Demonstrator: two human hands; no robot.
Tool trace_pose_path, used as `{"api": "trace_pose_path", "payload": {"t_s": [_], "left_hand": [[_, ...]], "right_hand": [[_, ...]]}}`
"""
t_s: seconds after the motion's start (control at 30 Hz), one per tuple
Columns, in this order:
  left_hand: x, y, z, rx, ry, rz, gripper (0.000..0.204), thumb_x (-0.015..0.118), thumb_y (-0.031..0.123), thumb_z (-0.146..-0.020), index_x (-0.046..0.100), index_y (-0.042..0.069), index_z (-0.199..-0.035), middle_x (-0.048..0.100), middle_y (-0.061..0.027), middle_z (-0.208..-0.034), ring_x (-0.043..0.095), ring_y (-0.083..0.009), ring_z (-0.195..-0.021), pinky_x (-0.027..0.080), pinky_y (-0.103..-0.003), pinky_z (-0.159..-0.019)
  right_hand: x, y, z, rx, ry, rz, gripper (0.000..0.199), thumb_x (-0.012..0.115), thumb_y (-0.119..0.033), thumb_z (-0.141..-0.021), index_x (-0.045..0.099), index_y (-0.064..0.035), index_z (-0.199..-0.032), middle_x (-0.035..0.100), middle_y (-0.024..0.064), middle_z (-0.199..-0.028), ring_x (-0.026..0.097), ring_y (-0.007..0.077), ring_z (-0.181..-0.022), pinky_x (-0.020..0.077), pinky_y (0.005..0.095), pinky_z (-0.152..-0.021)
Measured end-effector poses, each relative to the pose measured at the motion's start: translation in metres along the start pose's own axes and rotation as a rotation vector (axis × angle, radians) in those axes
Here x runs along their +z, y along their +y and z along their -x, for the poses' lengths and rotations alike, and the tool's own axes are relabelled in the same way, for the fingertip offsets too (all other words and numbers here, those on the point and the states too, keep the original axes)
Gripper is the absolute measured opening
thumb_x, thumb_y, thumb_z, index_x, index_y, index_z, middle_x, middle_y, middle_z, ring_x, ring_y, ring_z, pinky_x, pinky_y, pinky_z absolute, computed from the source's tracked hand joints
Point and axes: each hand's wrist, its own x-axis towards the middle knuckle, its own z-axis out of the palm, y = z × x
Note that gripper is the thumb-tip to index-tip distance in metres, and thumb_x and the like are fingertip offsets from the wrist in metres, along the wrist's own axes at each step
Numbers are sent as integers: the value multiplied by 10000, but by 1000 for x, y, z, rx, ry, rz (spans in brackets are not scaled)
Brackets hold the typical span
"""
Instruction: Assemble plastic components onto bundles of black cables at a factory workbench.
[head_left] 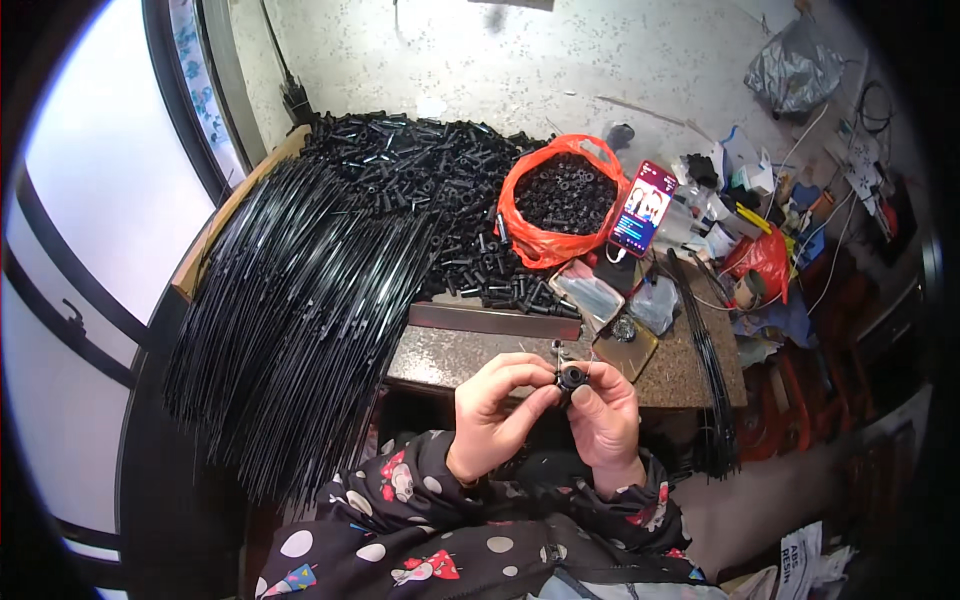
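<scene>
Just past the table's front edge, my left hand (503, 408) and my right hand (607, 418) meet on a small black round plastic part (571, 378) with a hole in its middle. The thumb and fingers of each hand pinch it from opposite sides. Its round end faces up, and my fingers cover most of its sides. A thin upright pin shows beside my left fingertips; whether it belongs to the part I cannot tell. Beyond my hands lies a large heap of short black plastic tubes (400, 160). A red plastic bag (545, 248) stands open, full of small black rings (565, 195).
Long thin black strips (300, 310) hang over the table's left front edge, and a smaller bundle (708, 370) hangs at the right. A lit phone (643, 208) leans by the bag. A metal bar (495, 319) fronts the heap. Clutter and cables crowd the right side.
</scene>
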Motion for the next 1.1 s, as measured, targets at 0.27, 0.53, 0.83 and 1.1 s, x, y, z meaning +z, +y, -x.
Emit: {"api": "trace_pose_path", "payload": {"t_s": [0.27, 0.53, 0.83, 1.1], "left_hand": [[-15, 1, -5, -269, -187, 413, 244, 698, -52, -680, 564, -17, -881, 540, -81, -926, 521, -137, -853, 423, -261, -773], [-8, 19, 1, 102, -145, -354, 281, 694, 18, -713, 559, -28, -955, 560, -92, -813, 524, -167, -713, 413, -258, -636], [-14, 0, 21, -104, -306, 182, 403, 334, 330, -950, 433, -37, -1084, 554, -115, -871, 533, -139, -741, 435, -267, -691], [-19, -2, 24, -82, -379, 202, 346, 456, 280, -917, 399, -16, -1089, 546, -68, -793, 503, -78, -601, 424, -215, -564]], "right_hand": [[3, -9, 1, -139, -76, 376, 211, 671, 9, -750, 621, 20, -954, 581, 56, -923, 551, 117, -842, 433, 229, -745], [2, -2, 0, 56, -93, 203, 146, 685, -49, -761, 566, -21, -841, 535, 10, -828, 500, 59, -713, 377, 163, -598], [23, -5, 10, -160, -150, 731, 513, 785, -100, -659, 429, -31, -1021, 476, 29, -946, 525, 90, -804, 465, 220, -682], [17, -4, 12, -203, -175, 629, 316, 688, -50, -753, 476, -15, -985, 487, 85, -980, 537, 121, -757, 460, 230, -638]]}}
